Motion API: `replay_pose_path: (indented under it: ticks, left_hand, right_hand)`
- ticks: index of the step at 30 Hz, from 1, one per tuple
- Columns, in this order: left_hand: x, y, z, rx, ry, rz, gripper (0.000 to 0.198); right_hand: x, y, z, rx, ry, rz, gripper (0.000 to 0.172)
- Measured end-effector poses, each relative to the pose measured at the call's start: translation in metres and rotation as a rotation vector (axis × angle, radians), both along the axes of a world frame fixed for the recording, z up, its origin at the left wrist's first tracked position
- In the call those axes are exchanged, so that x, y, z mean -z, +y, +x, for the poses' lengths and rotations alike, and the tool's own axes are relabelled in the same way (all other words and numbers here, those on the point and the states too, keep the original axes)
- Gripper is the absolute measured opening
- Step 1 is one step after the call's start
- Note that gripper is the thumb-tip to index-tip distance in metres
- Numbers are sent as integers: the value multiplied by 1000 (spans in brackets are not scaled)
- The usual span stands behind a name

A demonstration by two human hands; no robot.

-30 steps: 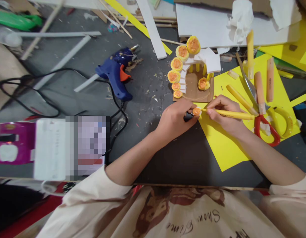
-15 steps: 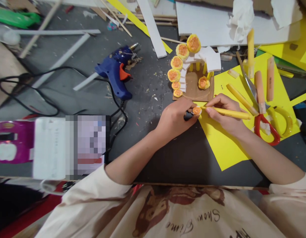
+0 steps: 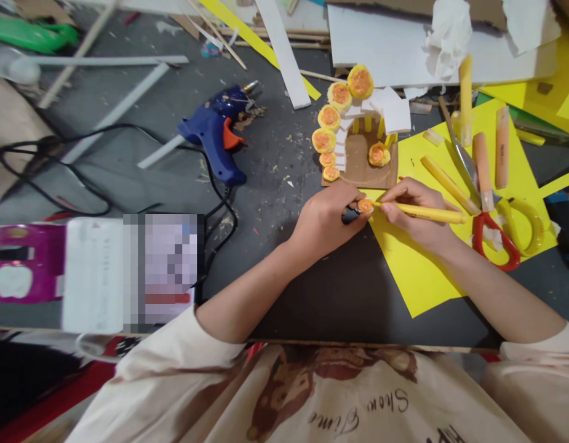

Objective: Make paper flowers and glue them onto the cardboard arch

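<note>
Between the fingertips of my left hand (image 3: pixel 328 214) is a small round piece (image 3: pixel 365 206), orange in the middle with a pale rim partly yellow. My right hand (image 3: pixel 416 209) grips a yellow marker (image 3: pixel 429 213), its tip at the right edge of that piece. Just beyond both hands stands a small cardboard model (image 3: pixel 365 163) with white steps (image 3: pixel 340 147) curving up its left side. Yellow-rimmed orange rounds (image 3: pixel 323 140) line those steps, and another round (image 3: pixel 379 154) sits inside on the right. My left fingers partly hide the piece they hold.
A yellow sheet (image 3: pixel 416 277) lies under my right hand, bearing red-handled scissors (image 3: pixel 496 243), an orange marker (image 3: pixel 502 147), marker caps and a yellow tape ring (image 3: pixel 533 227). On the left are a blue glue gun (image 3: pixel 213 132), its black cable, and a white box (image 3: pixel 93 277) by the table edge.
The marker tip has shifted slightly along the rim of the small round piece, and more yellow seems to show there. Both hands stay in nearly the same place.
</note>
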State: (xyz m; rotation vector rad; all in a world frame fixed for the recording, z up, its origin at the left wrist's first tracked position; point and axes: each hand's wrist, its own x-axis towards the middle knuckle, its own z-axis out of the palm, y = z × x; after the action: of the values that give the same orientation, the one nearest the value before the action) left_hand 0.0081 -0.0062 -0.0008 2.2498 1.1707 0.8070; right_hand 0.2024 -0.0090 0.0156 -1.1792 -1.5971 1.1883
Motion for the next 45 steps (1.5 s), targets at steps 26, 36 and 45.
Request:
replay_pose_path:
  ticks: [26, 36, 45]
  left_hand:
    - [0, 1, 1, -5, 4, 31, 8]
    - [2, 0, 2, -39, 13, 13, 13]
    - [2, 0, 1, -3, 46, -13, 20]
  right_hand:
    - [-4, 0, -1, 35, -47, -33, 21]
    - [-3, 0, 0, 17, -96, 5, 17]
    - [-3, 0, 0, 67, -39, -41, 16]
